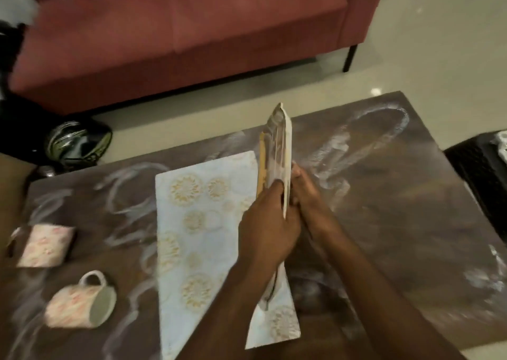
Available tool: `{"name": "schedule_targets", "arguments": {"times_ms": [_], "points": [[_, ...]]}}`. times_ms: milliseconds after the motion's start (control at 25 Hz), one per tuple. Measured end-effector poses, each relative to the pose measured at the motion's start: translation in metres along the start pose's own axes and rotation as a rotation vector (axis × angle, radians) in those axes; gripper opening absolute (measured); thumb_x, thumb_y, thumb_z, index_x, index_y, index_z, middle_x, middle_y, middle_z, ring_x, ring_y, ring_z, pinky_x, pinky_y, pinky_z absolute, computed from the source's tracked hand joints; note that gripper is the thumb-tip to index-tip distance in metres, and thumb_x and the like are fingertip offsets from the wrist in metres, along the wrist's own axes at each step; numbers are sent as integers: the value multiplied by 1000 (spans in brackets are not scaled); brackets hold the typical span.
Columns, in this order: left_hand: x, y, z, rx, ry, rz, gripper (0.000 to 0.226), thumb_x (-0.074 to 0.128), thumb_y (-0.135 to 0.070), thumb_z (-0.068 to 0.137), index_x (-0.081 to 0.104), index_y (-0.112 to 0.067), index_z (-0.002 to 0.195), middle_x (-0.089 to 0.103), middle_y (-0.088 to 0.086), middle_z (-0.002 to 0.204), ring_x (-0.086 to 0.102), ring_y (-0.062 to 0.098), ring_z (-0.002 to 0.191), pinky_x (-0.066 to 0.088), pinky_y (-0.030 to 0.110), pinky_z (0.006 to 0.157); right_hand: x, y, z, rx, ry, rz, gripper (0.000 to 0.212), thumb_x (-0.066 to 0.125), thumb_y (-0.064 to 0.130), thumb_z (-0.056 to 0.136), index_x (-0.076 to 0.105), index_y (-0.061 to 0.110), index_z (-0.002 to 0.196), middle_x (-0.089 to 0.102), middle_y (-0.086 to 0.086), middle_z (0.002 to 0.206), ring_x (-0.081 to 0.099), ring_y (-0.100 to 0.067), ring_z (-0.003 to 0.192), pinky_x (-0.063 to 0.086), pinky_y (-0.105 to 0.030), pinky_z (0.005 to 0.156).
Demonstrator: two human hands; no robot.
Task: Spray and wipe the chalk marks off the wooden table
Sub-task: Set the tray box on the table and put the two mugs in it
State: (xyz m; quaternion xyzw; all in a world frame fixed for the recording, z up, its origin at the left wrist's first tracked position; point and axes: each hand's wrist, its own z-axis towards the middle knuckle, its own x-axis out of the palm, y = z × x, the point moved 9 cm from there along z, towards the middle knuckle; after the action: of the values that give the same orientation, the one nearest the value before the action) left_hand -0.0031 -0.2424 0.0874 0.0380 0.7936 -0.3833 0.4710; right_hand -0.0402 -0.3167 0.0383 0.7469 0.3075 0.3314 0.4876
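In the head view, both hands meet at the centre of the frame around a flat, pale patterned placemat (278, 151) stood on edge. The left hand (267, 229) curls its fingers round the near side of it and the right hand (303, 195) clasps the far side, so each hand is grasping the mat. A second light blue placemat with gold round motifs (197, 238) lies flat on the dark wooden surface (397, 222), just left of the hands.

The white chalk marks (365, 134) run in loops across the upper right of the surface and in swirls (129, 195) at the left; they look untouched, and no spray bottle or cloth is in view, so I judge the wiping has not begun.

The risks, as I see them: the lifted mat is thin and held only at its lower part, so it may flop or slip and drag through the chalk, smearing it. A floral white ceramic mug (82, 302) lies on its side at lower left, and could roll off if the surface is jolted. A second floral mug (45, 245) stands above it, blurred, near the left edge.

Beyond the surface, a dusty red fabric sofa (178, 30) fills the top of the frame on a pale glossy tiled floor (439, 43). A dark bag with green trim (78, 145) sits on the floor at left, and a black woven basket (480, 167) at the right edge
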Motion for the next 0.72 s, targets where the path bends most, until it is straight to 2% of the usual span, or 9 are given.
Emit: {"name": "schedule_targets", "arguments": {"times_ms": [120,200,240,360,400,480,560,640,720], "points": [[-31,64,-2,9,65,149,45,50,-27,95,43,-15,138,59,10,126,62,33,109,51,42,84,85,-15,18,80,43,23,32,56,32,94,52,23,124,67,-5,113,66,-18,97,53,-33,78],[-39,108,6,59,187,15,44,60,-32,90,50,-15,129,56,11,123,61,32,108,50,41,84,110,-41,31,91,-21,6,28,56,29,91,55,21,118,68,-10,106,66,-27,91,54,-47,79],[-51,138,7,56,167,-97,42,64,-39,84,56,-19,120,57,8,120,61,28,107,50,39,87,120,-59,36,114,-45,18,29,55,28,91,56,18,118,68,-13,105,66,-30,90,53,-51,82],[-104,244,2,-172,-387,-199,40,59,-41,82,64,-18,115,62,8,119,58,26,110,45,36,92,120,-107,49,192,-80,53,28,54,24,94,60,12,119,67,-19,111,64,-36,98,49,-58,88],[-103,281,-7,-292,-461,-203,38,60,-36,86,63,-15,118,63,11,119,58,30,111,44,38,91,123,-120,51,213,-68,22,29,57,26,92,60,15,119,67,-18,112,63,-37,103,48,-59,91],[-75,331,-11,-470,-351,-319,30,62,-26,92,61,-14,119,68,9,116,63,30,106,48,38,88,130,-139,56,220,-8,-44,31,59,29,90,59,19,119,67,-12,114,62,-35,106,48,-55,93],[-49,358,-13,-535,-284,-451,22,58,-12,91,67,-15,111,74,0,103,69,24,96,52,31,84,133,-150,60,167,2,-192,28,58,28,90,57,17,115,68,-10,110,64,-31,102,51,-48,88],[-41,365,-17,-523,-279,-430,24,57,-4,90,74,-14,104,73,-5,92,67,16,84,46,18,76,125,-147,64,23,-60,-554,29,54,33,90,58,12,109,67,-9,102,63,-27,93,46,-34,77],[-37,364,-16,-484,-288,-380,23,58,-4,90,76,-14,102,75,-4,95,67,16,84,45,19,75,119,-147,66,-104,-132,-888,39,46,38,89,58,3,104,64,-14,97,58,-29,90,33,-30,68]]}}
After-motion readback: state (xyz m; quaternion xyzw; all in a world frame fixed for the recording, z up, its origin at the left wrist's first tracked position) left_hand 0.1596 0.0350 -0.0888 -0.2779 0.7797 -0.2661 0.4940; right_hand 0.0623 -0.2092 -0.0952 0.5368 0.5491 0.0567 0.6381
